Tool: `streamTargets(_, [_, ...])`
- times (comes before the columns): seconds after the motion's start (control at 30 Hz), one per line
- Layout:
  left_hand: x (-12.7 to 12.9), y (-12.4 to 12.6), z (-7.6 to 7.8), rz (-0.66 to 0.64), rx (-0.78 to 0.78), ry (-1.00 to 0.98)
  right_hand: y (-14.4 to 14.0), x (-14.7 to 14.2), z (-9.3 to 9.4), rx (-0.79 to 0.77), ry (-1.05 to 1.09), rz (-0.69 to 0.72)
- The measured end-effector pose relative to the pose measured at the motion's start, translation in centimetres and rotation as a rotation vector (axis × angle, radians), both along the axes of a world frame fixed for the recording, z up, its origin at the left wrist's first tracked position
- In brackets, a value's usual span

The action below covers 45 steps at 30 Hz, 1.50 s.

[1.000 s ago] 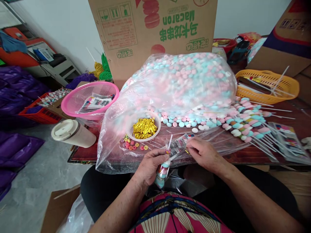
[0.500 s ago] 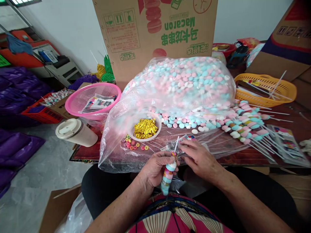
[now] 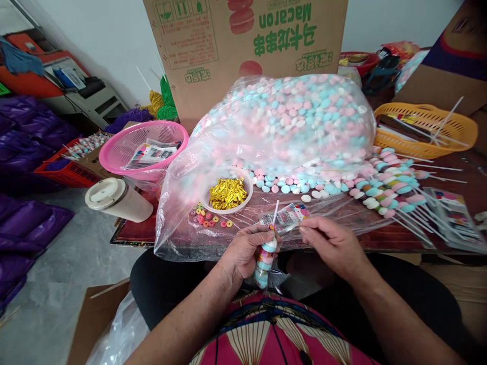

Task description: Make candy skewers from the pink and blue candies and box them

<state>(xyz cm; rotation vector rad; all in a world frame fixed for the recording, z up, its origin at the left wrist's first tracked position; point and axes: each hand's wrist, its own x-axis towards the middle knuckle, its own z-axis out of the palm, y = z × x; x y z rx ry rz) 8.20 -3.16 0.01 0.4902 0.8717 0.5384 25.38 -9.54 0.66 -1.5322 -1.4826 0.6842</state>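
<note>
My left hand (image 3: pixel 243 251) grips a candy skewer (image 3: pixel 265 258) stacked with pink, blue and white pieces, its white stick pointing up. My right hand (image 3: pixel 331 243) pinches the near edge of a clear printed wrapper bag (image 3: pixel 285 218) just right of the stick. Both hands hover over my lap at the table's front edge. A white bowl of gold twist ties (image 3: pixel 227 193) and several small candy rings (image 3: pixel 207 220) lie just beyond my left hand.
A big clear bag of pink and blue candies (image 3: pixel 289 126) fills the table middle. Finished skewers (image 3: pixel 388 190) lie at the right, by an orange basket (image 3: pixel 426 129). A pink basket (image 3: pixel 142 147), a lidded cup (image 3: pixel 117 200) and a Macaron carton (image 3: pixel 247 45) stand around.
The skewer has been raised more upright in my left hand. My right hand has shifted right, pulling the wrapper bag's edge away from the stick.
</note>
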Motion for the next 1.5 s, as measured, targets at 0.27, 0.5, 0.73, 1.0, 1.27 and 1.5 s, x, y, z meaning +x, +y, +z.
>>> streamTargets(0.27, [1.2, -0.8, -0.6, 0.071, 0.131, 0.125, 1.0, -3.8, -1.1, -0.267, 0.302, 0.043])
streamTargets(0.5, [0.0, -1.3, -1.2, -0.01, 0.167, 0.103, 1.3, -4.1, -2.4, -0.252, 0.2, 0.053])
streamTargets(0.73, [-0.1, -1.6, -2.0, 0.139, 0.051, 0.041, 1.0, -4.3, -3.3, -0.157, 0.034, -0.044])
streamTargets(1.0, [-1.0, -0.3, -0.6, -0.141, -0.059, -0.155, 1.1, -2.0, -0.1, -0.017, 0.033, 0.426])
streamTargets(1.27, [-0.3, -0.3, -0.4, 0.041, 0.001, -0.206, 2.4, -2.5, -0.4, -0.081, 0.124, 0.218])
streamTargets(1.5, [0.7, 0.3, -0.1, 0.141, 0.029, -0.079, 2.5, -2.3, -0.2, 0.202, -0.42, 0.21])
